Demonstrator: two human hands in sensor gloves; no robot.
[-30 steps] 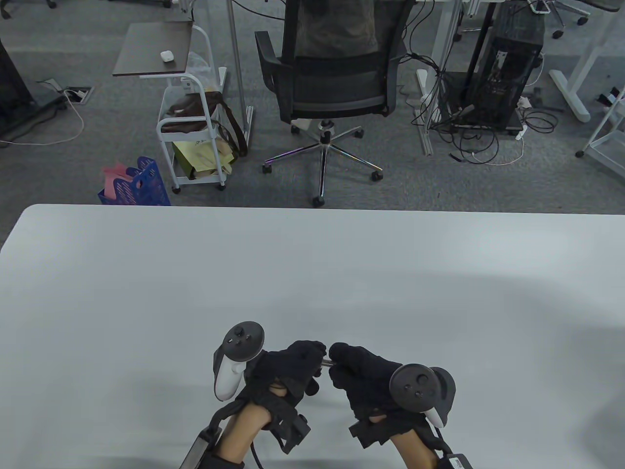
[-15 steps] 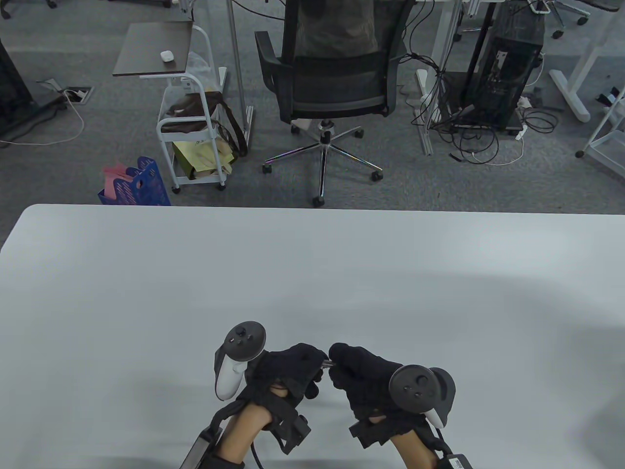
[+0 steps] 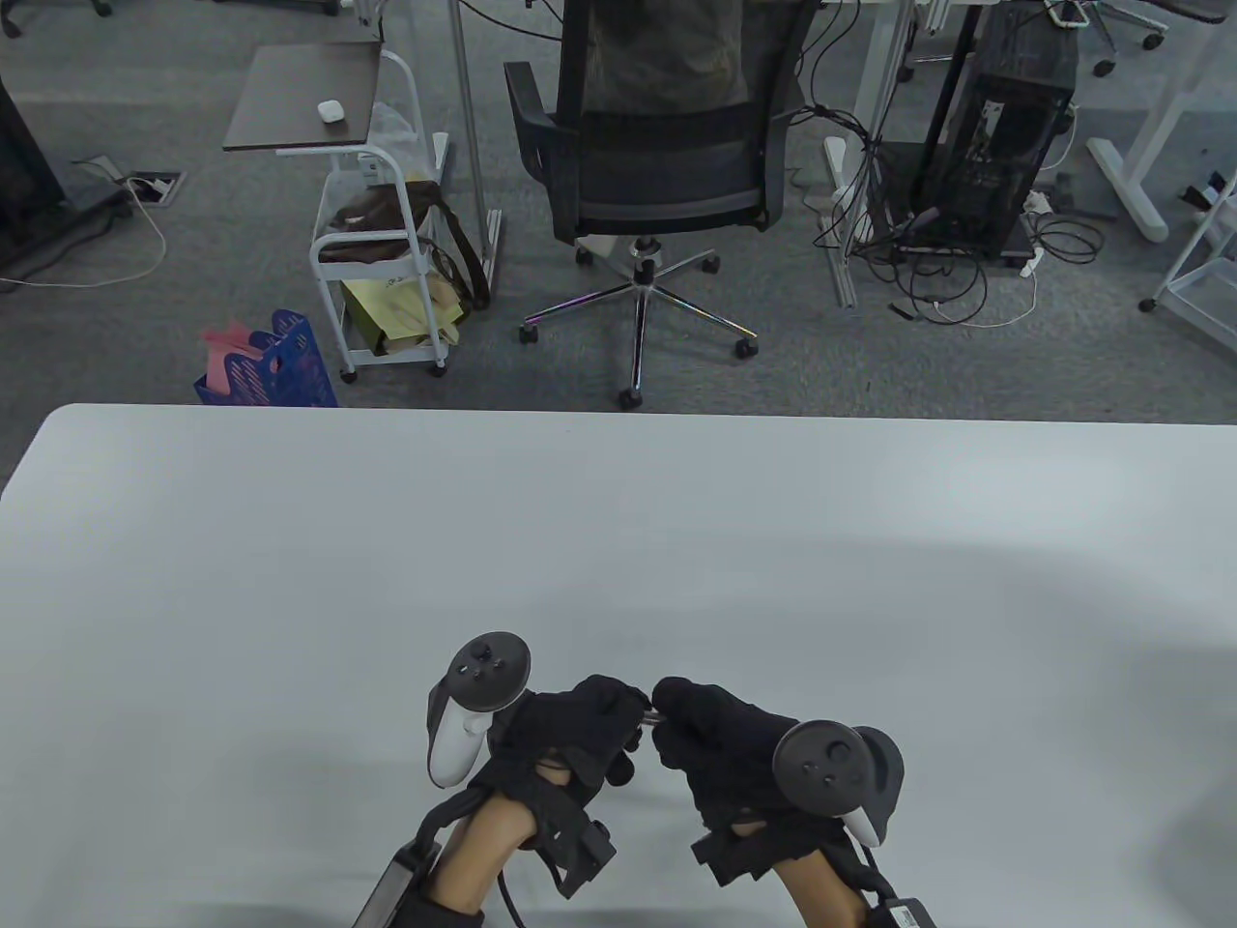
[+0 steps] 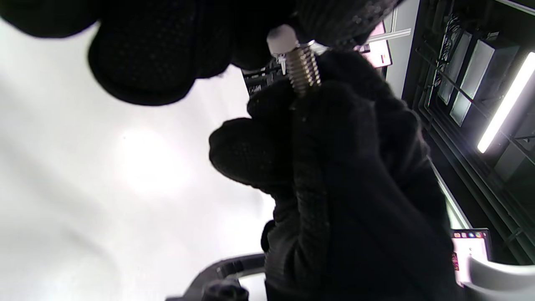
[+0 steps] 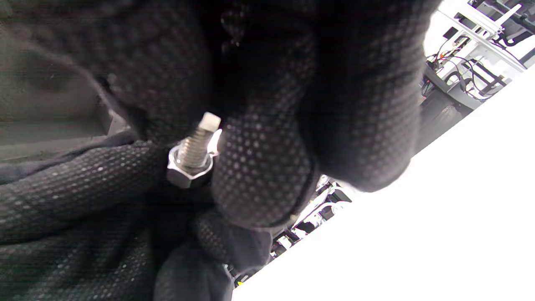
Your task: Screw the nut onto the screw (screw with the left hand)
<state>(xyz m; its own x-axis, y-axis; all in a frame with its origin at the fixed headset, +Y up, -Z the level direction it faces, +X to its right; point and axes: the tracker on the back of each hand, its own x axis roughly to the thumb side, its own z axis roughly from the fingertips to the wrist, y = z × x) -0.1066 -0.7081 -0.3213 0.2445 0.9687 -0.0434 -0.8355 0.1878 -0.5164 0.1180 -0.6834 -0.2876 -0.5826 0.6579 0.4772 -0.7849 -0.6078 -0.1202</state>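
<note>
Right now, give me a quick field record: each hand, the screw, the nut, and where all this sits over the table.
left hand: fingertips closed around the nut
right hand: grips the screw by its far end, shaft pointing toward the left hand
screw: threaded shaft bare between the two hands, tip passed through the nut
nut: hex, on the thread, several threads showing beyond it
hands: fingertips nearly meeting, near the front edge
table: white; whether the hands rest on it cannot be told
</note>
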